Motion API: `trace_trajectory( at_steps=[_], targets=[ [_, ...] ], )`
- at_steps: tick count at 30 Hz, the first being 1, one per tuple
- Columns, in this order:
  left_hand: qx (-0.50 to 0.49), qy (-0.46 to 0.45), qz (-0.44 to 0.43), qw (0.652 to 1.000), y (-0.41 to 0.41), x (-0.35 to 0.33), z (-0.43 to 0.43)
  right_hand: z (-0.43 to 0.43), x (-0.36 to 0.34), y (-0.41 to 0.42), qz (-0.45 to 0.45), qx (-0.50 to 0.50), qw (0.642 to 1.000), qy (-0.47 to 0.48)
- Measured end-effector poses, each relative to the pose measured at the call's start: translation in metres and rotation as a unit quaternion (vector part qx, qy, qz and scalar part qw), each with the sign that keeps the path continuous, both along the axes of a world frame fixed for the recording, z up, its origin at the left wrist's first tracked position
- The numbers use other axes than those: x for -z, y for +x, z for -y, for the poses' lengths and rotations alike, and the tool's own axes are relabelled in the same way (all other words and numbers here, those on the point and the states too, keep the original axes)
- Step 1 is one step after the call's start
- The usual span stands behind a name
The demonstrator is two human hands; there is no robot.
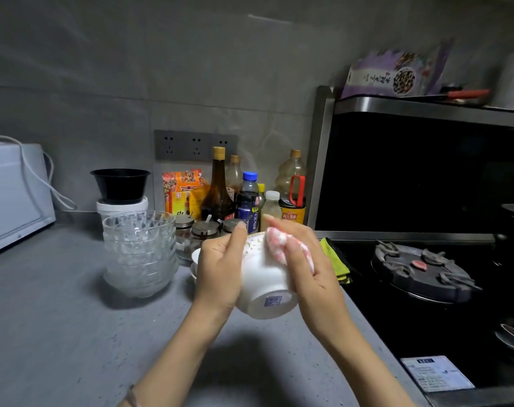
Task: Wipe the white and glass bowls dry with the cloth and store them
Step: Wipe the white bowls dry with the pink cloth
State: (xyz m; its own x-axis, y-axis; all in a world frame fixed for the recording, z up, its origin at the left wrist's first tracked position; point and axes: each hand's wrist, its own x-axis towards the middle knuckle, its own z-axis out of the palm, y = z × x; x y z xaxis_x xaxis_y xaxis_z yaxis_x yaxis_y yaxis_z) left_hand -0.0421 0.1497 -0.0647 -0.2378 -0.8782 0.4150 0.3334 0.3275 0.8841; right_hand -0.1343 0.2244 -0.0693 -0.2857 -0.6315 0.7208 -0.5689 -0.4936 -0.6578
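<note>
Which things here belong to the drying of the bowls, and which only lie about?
For the job: white ceramic bowl in the left hand; pink-white cloth in the right hand; stack of clear glass bowls.
Lying about: black plastic bowl, brown glass bottle, yellow-green rag, white microwave.

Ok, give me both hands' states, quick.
Left hand: closed, gripping the white bowl.
Right hand: closed, pinching the cloth against the bowl.
</note>
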Motion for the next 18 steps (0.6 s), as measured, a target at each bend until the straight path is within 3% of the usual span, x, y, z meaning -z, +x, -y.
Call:
trace_trajectory(
  at_steps=[5,7,12,18],
  targets=[
    [0.019,0.090,-0.097,0.991,0.005,0.006,-0.001,-0.001,0.003,0.007,0.261,-0.057,0.959,0.090],
    [0.020,0.121,-0.128,0.984,0.007,0.009,-0.004,0.001,0.009,0.009,0.306,-0.054,0.946,0.094],
    [0.013,0.116,-0.080,0.990,0.019,0.022,0.000,0.005,0.006,0.014,0.302,-0.078,0.946,0.094],
    [0.000,0.022,0.017,1.000,0.060,0.012,0.009,0.016,-0.001,0.031,0.237,-0.110,0.959,0.108]
  ],
)
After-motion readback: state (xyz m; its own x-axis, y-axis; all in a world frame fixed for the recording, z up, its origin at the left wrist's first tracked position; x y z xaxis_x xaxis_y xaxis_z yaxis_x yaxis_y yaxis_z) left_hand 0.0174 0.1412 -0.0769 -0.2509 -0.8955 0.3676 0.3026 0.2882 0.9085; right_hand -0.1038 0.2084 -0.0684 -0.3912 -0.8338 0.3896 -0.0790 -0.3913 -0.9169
